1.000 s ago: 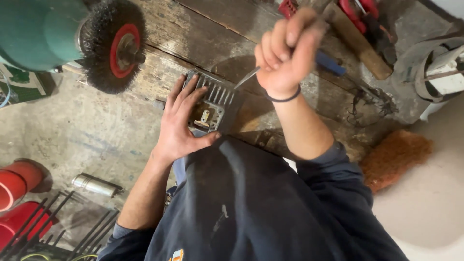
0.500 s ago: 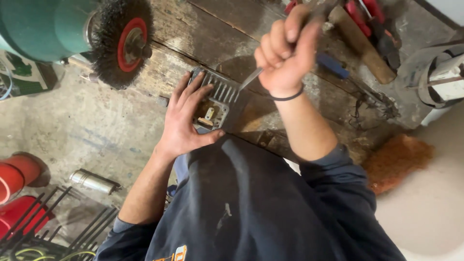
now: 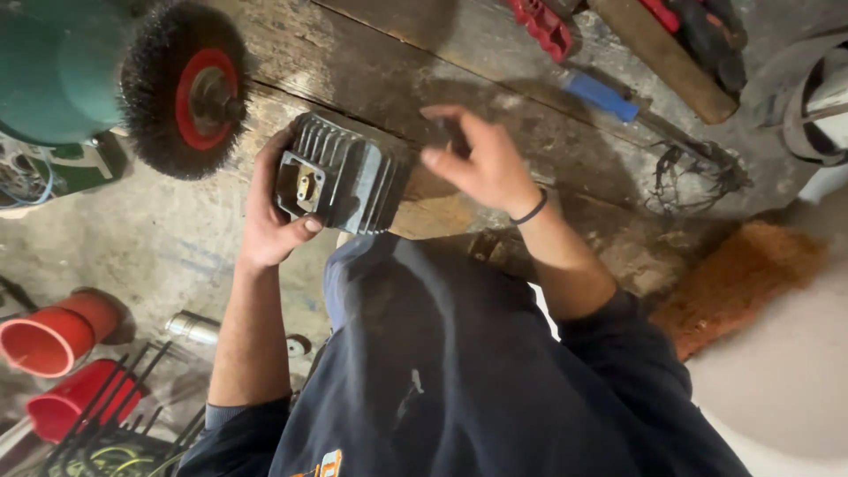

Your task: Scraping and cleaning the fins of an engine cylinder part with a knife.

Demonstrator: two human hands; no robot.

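I look straight down over my own dark sweatshirt point(image 3: 459, 380) at a worn wooden workbench point(image 3: 495, 97), and I place everything else by that bench.

At the bench's near edge, my left hand point(image 3: 269, 216) holds a grey finned metal engine cylinder point(image 3: 344, 172). The fingers wrap its far side and the thumb presses its near lower corner, so the grip is closed firmly around the part. The cylinder is tilted, with its square port face turned toward me and its cooling fins running away across the bench edge. I cannot tell whether it rests on the wood or is carried wholly by the hand.

My right hand point(image 3: 481, 159) hovers over the bench just beside the cylinder, not touching it. The fingers are loosely spread and partly curled, and it holds nothing. A thin dark band point(image 3: 530, 210) circles that wrist.

Off the bench's left end, a round black wire brush wheel point(image 3: 181, 88) with a red hub is mounted on a green machine body point(image 3: 53, 66), near the cylinder but apart from it.

Farther back on the bench lie a blue-handled tool point(image 3: 601, 95), a long wooden handle point(image 3: 662, 57) and red tool parts point(image 3: 539, 19). A tangle of dark wire point(image 3: 698, 172) sits toward the right.

Below the bench, on the concrete floor, I see red plastic pipe pieces point(image 3: 53, 340), a small silver cylinder point(image 3: 190, 327) and an orange-brown fibrous mat point(image 3: 733, 283).
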